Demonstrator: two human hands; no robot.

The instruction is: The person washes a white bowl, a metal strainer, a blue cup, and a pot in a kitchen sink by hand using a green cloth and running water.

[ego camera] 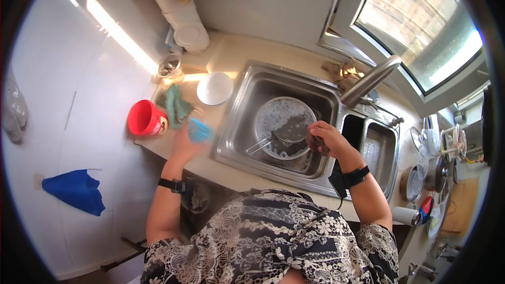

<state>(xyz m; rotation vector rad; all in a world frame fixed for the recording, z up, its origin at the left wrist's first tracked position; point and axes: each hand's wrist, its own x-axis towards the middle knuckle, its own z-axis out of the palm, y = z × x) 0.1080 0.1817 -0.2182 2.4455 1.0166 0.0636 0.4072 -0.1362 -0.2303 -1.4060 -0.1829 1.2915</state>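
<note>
My left hand (184, 144) is over the counter left of the sink, its fingers on a small light-blue object (200, 130). Motion blurs that object, so I cannot tell what it is. My right hand (330, 138) grips a dark brown scrubber or rag (317, 144) above the right rim of a round white basin (263, 107). Grey, sudsy water (282, 112) fills the basin, which sits inside the stainless-steel sink (240, 114). A utensil with a looped handle (258, 146) lies partly in the water; its far end is hard to make out.
On the counter at left stand a red tub (143, 117), a green cloth (176, 104) and a white bowl (215, 88). The faucet (371, 81) leans over the sink's back edge. Pots (412, 183) and other dishes crowd the right side. An open window (414, 27) juts in above.
</note>
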